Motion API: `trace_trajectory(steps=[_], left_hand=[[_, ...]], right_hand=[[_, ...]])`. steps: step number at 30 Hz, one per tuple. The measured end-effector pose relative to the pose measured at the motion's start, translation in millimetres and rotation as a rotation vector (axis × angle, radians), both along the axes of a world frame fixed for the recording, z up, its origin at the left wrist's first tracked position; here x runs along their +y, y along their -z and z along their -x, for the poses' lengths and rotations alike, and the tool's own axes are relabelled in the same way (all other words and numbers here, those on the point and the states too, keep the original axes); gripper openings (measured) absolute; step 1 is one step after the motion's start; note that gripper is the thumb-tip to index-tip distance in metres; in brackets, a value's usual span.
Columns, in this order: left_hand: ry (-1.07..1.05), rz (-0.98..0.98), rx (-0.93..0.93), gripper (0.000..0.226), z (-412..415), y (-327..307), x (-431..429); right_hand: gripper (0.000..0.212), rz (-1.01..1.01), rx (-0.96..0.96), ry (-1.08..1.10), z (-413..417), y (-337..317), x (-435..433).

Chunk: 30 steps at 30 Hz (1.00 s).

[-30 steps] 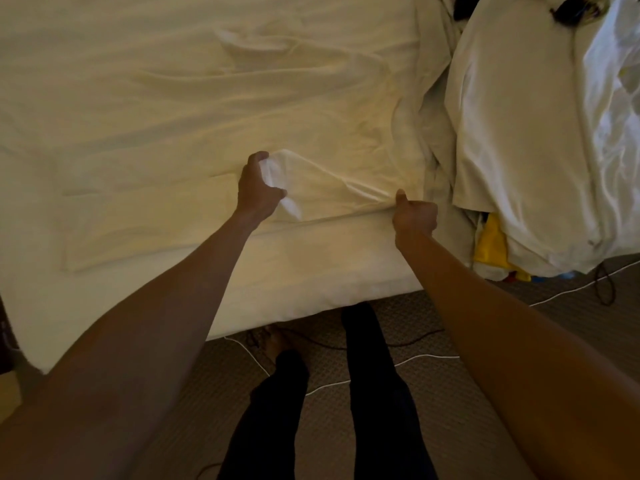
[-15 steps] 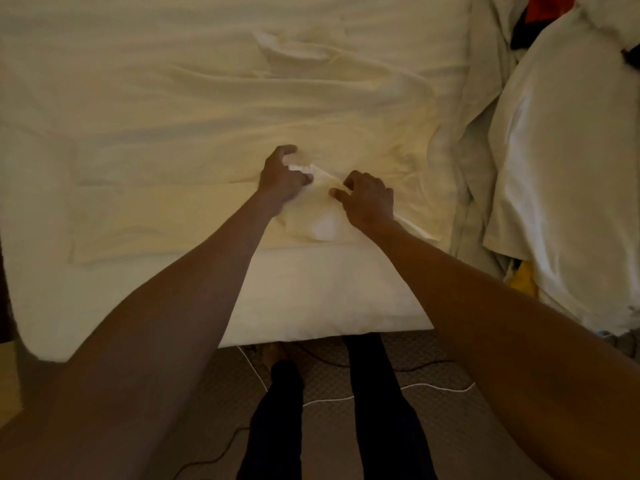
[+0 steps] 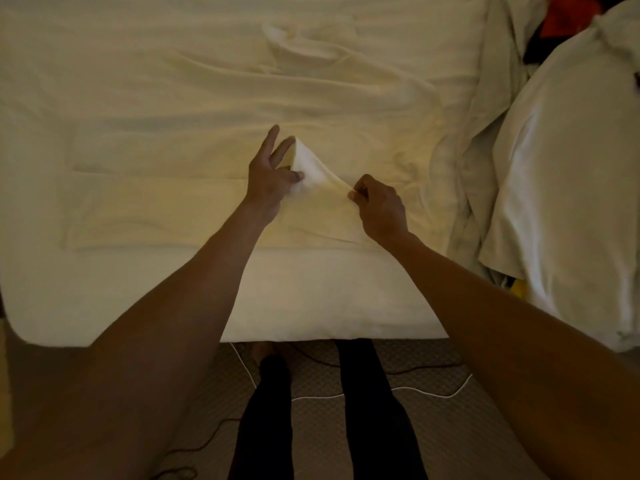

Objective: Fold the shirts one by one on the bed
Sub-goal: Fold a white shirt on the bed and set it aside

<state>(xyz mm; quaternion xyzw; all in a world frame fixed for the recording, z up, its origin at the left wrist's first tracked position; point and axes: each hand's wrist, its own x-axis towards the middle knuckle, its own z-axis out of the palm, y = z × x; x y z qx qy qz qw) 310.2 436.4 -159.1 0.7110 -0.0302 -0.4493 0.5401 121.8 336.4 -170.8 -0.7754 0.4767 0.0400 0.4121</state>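
Note:
A pale cream shirt [image 3: 166,206] lies spread flat on the bed [image 3: 311,299], its near hem along the mattress edge. My left hand [image 3: 272,174] pinches a raised white fold of the shirt between thumb and a finger, while two other fingers stick out straight. My right hand [image 3: 379,204] pinches the same fold's lower right end with curled fingers, so the cloth stands up as a small peak between both hands.
A heap of white and grey clothes [image 3: 561,161] fills the bed's right side, with red [image 3: 561,19] and yellow [image 3: 517,289] pieces showing. Cables [image 3: 415,389] run over the carpet by my legs. More rumpled cream cloth [image 3: 311,46] lies at the far middle.
My right hand came in from the shirt's right edge toward the left hand, carrying the cloth inward. The left hand's fingers have spread out, and the fold now stands up between the hands.

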Motion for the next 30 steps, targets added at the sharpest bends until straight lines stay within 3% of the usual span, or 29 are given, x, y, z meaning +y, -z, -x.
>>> trace_trajectory(steps=[3,8,12,14,17,20,25,30], left_hand=[[-0.025,-0.042,0.112,0.086,0.1,1.4,-3.7],[0.011,-0.402,-0.141,0.063,5.5,8.1,-13.3],[0.075,-0.443,-0.355,0.05,9.7,9.6,-6.1],[0.109,-0.443,-0.374,0.056,15.4,5.3,4.9],[0.325,-0.484,-0.361,0.076,22.8,-1.3,26.1],[0.465,-0.512,-0.394,0.079,22.6,-4.7,42.7],[0.406,-0.497,-0.262,0.077,18.3,-6.0,56.0],[0.406,-0.488,-0.259,0.08,25.5,-10.6,64.7]], right_hand=[[0.014,-0.004,-0.05,0.002,3.0,0.9,2.6],[0.028,0.023,-0.013,-0.032,3.7,0.7,2.9],[0.025,0.004,0.037,-0.016,6.8,-0.2,-0.2],[0.023,0.0,0.048,0.024,11.4,-0.4,0.6],[0.031,0.039,0.082,0.017,19.6,-3.0,5.9],[0.035,0.036,0.131,0.003,29.0,-7.2,7.3],[0.026,-0.031,0.167,0.136,39.5,-12.2,0.7],[0.023,-0.092,0.083,0.211,41.6,-6.8,0.6]])
